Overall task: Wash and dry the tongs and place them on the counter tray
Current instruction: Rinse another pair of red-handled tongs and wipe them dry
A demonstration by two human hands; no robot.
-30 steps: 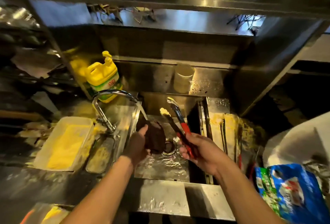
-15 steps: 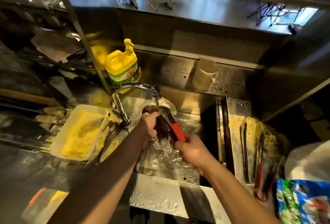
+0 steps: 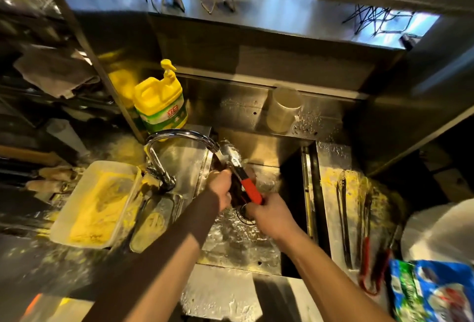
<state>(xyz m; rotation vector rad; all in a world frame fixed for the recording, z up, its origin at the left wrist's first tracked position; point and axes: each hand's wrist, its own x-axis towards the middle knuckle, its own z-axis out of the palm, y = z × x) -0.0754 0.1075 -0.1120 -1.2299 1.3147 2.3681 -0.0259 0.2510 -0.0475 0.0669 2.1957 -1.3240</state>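
Over the steel sink (image 3: 256, 257), my right hand (image 3: 272, 216) grips the red-handled metal tongs (image 3: 250, 188) by the handle end. Their metal tips point up and left into the water running from the curved tap (image 3: 179, 135). My left hand (image 3: 221, 188) holds a dark scrubbing cloth (image 3: 237, 194) against the tongs just below the spout. The counter tray (image 3: 331, 193) lies right of the sink with several other tongs (image 3: 343, 219) on it.
A yellow detergent jug (image 3: 160, 103) stands behind the tap. A plastic tub of yellow crumbs (image 3: 97, 203) sits left of the sink. A pale cup (image 3: 282, 110) stands on the back ledge. A blue-green packet (image 3: 433, 293) and a white bag (image 3: 441, 232) lie at right.
Both hands moved up and left with the tongs and cloth until the tips came under the running water. The cloth now presses against the tongs.
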